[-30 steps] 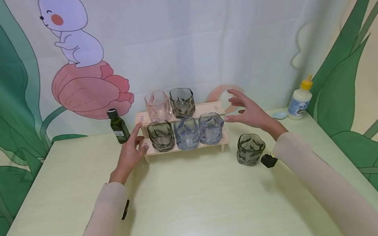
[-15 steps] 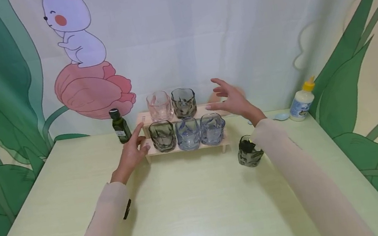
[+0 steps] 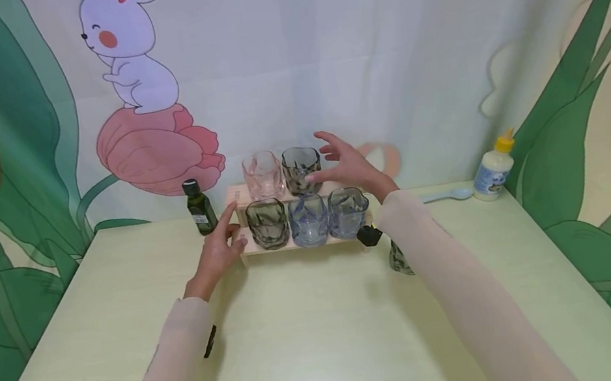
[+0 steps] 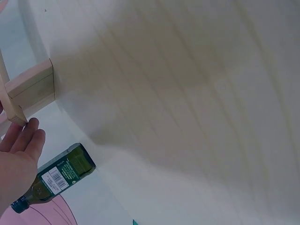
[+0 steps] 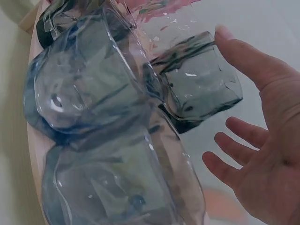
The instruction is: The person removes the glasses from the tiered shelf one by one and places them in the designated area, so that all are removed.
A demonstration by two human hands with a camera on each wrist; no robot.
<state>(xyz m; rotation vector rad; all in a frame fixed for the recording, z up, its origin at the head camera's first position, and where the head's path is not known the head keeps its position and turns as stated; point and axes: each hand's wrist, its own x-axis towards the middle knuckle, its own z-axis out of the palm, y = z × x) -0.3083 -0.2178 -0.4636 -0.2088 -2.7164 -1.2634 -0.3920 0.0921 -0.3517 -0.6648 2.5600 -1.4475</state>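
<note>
From here I'm guiding the wide-spread right hand (image 3: 348,167) leftward to the smoky-grey rippled glass tumbler (image 3: 295,169) on the two-tier pale wooden rack's (image 3: 241,195) upper tier, seemingly bringing it within grasp, while the relaxed left hand (image 3: 216,251) is touching the rack's left end.

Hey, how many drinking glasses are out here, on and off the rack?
6: a pink glass and gray glass on the rack's upper tier; a dark glass, left blue glass and right blue glass below; one table glass, partly behind the right sleeve.
</note>
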